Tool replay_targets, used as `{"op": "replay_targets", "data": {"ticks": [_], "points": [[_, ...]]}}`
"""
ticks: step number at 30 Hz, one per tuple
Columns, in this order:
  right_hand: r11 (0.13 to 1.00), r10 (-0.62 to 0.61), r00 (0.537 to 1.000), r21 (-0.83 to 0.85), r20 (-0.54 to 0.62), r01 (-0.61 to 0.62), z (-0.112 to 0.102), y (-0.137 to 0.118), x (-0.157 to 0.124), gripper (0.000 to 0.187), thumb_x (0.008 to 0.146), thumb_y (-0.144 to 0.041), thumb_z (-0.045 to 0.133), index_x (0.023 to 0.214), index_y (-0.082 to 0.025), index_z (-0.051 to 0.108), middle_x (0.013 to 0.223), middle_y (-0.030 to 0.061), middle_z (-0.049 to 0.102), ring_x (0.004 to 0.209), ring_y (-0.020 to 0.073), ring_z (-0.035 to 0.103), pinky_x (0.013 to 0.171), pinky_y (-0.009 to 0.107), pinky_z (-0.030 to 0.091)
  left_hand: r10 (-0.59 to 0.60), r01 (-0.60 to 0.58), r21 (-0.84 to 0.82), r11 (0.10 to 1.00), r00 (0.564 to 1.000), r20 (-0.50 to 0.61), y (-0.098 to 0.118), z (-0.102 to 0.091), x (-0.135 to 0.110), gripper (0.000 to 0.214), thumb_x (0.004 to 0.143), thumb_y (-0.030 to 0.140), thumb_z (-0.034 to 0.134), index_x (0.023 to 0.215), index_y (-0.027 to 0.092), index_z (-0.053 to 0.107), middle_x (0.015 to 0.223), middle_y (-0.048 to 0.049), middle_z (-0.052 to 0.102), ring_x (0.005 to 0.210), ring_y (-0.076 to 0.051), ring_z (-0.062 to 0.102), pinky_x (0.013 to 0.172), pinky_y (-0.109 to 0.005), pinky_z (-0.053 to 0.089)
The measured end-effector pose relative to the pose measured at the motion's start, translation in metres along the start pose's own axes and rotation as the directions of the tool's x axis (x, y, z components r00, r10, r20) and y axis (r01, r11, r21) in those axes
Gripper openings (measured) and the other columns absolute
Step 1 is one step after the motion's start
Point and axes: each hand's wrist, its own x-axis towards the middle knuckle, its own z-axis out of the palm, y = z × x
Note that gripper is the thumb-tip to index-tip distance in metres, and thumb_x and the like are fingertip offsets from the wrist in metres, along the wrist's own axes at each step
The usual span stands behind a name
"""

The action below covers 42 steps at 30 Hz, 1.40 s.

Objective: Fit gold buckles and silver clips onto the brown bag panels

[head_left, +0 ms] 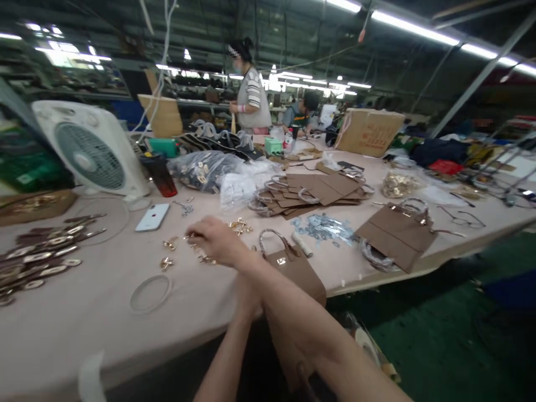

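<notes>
My right hand point(214, 240) reaches left across the pink table point(84, 312), fingers curled down in a pinch over small gold metal fittings point(170, 244); what it grips is too small to name. More gold fittings point(240, 225) lie just behind it. My left hand point(247, 293) is at the table's front edge, mostly hidden behind my right forearm, next to a small brown handbag point(295, 268) with a looped handle. Its fingers do not show.
A white phone point(153, 216), a clear ring point(149, 293), a table fan point(90, 148) and brown strips with gold ovals point(42, 251) sit to the left. Stacked brown bag panels point(322, 190), silver parts point(322, 226) and a cardboard box point(368, 131) lie to the right. A person point(251, 95) stands at the far end.
</notes>
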Motion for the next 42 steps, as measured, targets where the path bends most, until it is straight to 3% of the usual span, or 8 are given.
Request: {"op": "replay_targets", "data": {"ticks": [2,4,7,11,14,22,36,42], "points": [[0.996,-0.051,0.993,0.065,-0.111,0.058,-0.034,-0.003,-0.022,0.008,0.096,-0.025,0.070,0.103,-0.023,0.074,0.100,0.0021,0.071,0.101,0.0157,0.065,0.096,0.029,0.053,-0.079,0.073,-0.090,0.993,0.994,-0.069,0.000,0.000,0.002,0.030,0.088,0.040,0.065,0.110,0.019,0.070,0.109,-0.0122,0.077,0.112,-0.033,0.066,0.102,-0.046,0.050],[0.987,0.060,0.965,0.159,-0.256,-0.019,-0.064,0.002,-0.051,0.010,0.093,-0.027,0.072,0.102,-0.023,0.074,0.103,0.0035,0.070,0.095,0.0161,0.066,0.088,0.029,0.055,-0.174,0.137,-0.301,0.944,0.980,-0.101,-0.001,0.001,0.004,0.033,0.085,0.035,0.069,0.113,0.018,0.070,0.114,-0.0105,0.077,0.113,-0.030,0.067,0.103,-0.043,0.050],[0.957,0.233,0.916,0.245,-0.328,-0.155,-0.093,0.016,-0.100,0.012,0.088,-0.030,0.076,0.098,-0.023,0.076,0.113,0.0066,0.070,0.105,0.0198,0.067,0.091,0.033,0.055,-0.283,0.194,-0.652,0.733,0.959,-0.032,0.000,0.001,0.006,0.044,0.077,0.026,0.079,0.119,0.019,0.069,0.129,-0.0105,0.072,0.120,-0.028,0.066,0.110,-0.042,0.046],[0.945,0.328,0.887,0.133,-0.325,-0.300,-0.095,0.033,-0.157,0.017,0.090,-0.038,0.074,0.092,-0.021,0.077,0.113,0.0090,0.071,0.108,0.0224,0.067,0.095,0.038,0.055,-0.329,0.271,-0.823,0.499,0.938,0.110,0.005,0.000,0.006,0.047,0.075,0.018,0.083,0.120,0.018,0.068,0.133,-0.0130,0.071,0.121,-0.027,0.067,0.115,-0.046,0.044],[0.940,0.339,0.882,0.075,-0.327,-0.333,-0.080,0.040,-0.182,0.024,0.090,-0.040,0.074,0.104,-0.021,0.075,0.110,0.0088,0.071,0.098,0.0202,0.069,0.087,0.035,0.059,-0.337,0.257,-0.857,0.447,0.936,0.105,0.006,-0.001,0.005,0.045,0.075,0.014,0.083,0.118,0.017,0.069,0.131,-0.0132,0.072,0.117,-0.026,0.069,0.114,-0.044,0.045],[0.937,0.208,0.905,-0.191,-0.371,-0.293,-0.046,0.046,-0.203,0.029,0.100,-0.036,0.062,0.119,-0.023,0.078,0.110,0.0103,0.072,0.104,0.0215,0.068,0.097,0.038,0.055,-0.356,0.166,-0.871,0.462,0.935,-0.011,0.011,0.000,-0.002,0.037,0.075,0.020,0.084,0.110,0.015,0.074,0.122,-0.0109,0.076,0.101,-0.021,0.072,0.099,-0.035,0.053],[0.824,0.563,0.731,0.201,-0.384,-0.529,-0.029,0.049,-0.195,0.045,0.090,-0.048,0.071,0.121,-0.016,0.074,0.098,0.0098,0.078,0.073,0.0178,0.071,0.072,0.031,0.059,-0.309,0.165,-0.825,0.541,0.951,-0.013,0.018,-0.002,-0.003,0.038,0.076,0.029,0.084,0.111,0.017,0.076,0.098,-0.0064,0.077,0.087,-0.019,0.070,0.084,-0.030,0.053],[0.846,0.522,0.748,0.140,-0.410,-0.514,-0.026,0.053,-0.196,0.046,0.090,-0.051,0.067,0.119,-0.016,0.076,0.100,0.0117,0.079,0.076,0.0195,0.072,0.075,0.033,0.060,-0.309,0.161,-0.805,0.571,0.951,-0.029,0.012,0.000,-0.003,0.036,0.080,0.033,0.082,0.111,0.016,0.076,0.097,-0.0063,0.076,0.088,-0.019,0.069,0.086,-0.030,0.052]]}}
